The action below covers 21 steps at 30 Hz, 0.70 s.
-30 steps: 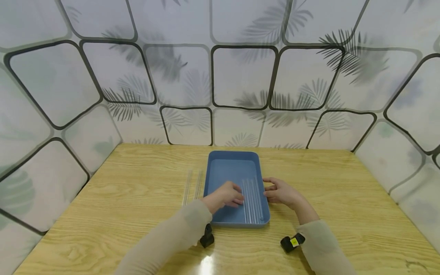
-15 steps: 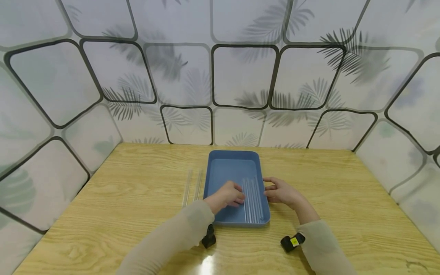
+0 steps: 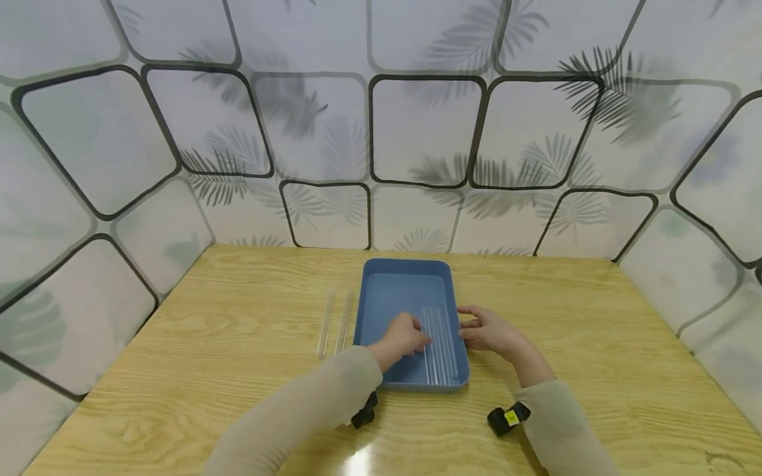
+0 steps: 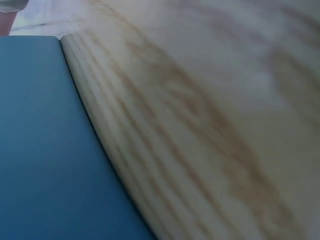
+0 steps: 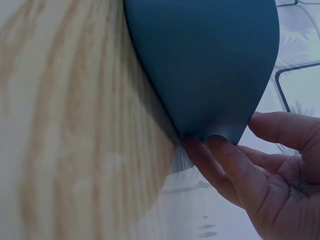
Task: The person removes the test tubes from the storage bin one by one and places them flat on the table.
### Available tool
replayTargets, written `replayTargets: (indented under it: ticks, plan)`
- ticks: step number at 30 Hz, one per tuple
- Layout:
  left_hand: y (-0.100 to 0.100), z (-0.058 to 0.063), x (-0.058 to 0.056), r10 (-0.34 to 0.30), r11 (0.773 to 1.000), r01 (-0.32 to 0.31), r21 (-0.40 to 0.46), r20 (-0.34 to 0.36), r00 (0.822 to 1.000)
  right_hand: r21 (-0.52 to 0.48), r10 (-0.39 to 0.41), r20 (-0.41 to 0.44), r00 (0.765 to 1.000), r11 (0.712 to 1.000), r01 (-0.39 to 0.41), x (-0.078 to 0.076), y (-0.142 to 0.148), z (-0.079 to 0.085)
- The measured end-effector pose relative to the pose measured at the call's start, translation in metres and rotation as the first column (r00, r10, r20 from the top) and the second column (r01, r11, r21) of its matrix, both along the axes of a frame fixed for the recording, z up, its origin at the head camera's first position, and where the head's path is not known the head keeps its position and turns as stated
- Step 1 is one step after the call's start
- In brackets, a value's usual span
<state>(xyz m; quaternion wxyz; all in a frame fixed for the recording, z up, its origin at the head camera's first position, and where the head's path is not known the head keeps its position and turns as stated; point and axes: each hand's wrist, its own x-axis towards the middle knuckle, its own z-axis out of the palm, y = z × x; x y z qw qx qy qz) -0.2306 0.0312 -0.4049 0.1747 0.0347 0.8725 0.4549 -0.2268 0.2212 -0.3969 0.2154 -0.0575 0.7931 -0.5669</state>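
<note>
A blue rectangular tray [image 3: 405, 283] lies on the wooden table. Several clear tubes [image 3: 442, 354] lie side by side lengthwise along its right half. Reaching in over the tray's left side, my left hand [image 3: 405, 334] has bent fingers and pinches the leftmost clear tube near its middle. The left wrist view misses this hand. Outside the right wall, my right hand [image 3: 489, 330] touches the tray with spread, relaxed fingers. The right wrist view shows its fingertips [image 5: 215, 142] right at the tray's edge.
Two more clear tubes [image 3: 335, 324] lie parallel on the table [image 3: 250, 317], just left of the tray. A patterned curtain [image 3: 417, 132] stands behind the table and along both sides. A black wrist camera [image 3: 507, 418] sits below the right hand.
My left hand has shifted slightly right, its fingertips now over the leftmost clear tube in the tray. The tray, the tubes and my right hand stay put.
</note>
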Motion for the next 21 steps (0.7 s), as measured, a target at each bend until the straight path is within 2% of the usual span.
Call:
replayTargets:
  ticks: [6,14,21]
  plan:
    - [0.0019,-0.0024,-0.0002,-0.001,0.999,0.000,-0.046,-0.034,0.999,0.002,-0.015,0.009,1.000,1.000,0.015,0.0003,-0.0002,0.0004]
    - [0.0029,-0.0019,0.0005,-0.001,0.997,-0.004,-0.082,-0.060,0.998,0.001,0.005,0.005,1.000,1.000,-0.005,0.0010,-0.0008,0.0016]
    - [0.0033,-0.0002,0.0022,0.004,0.998,-0.007,-0.061,-0.054,0.999,-0.014,0.015,0.002,1.000,1.000,-0.015,0.0008,0.0008,0.0006]
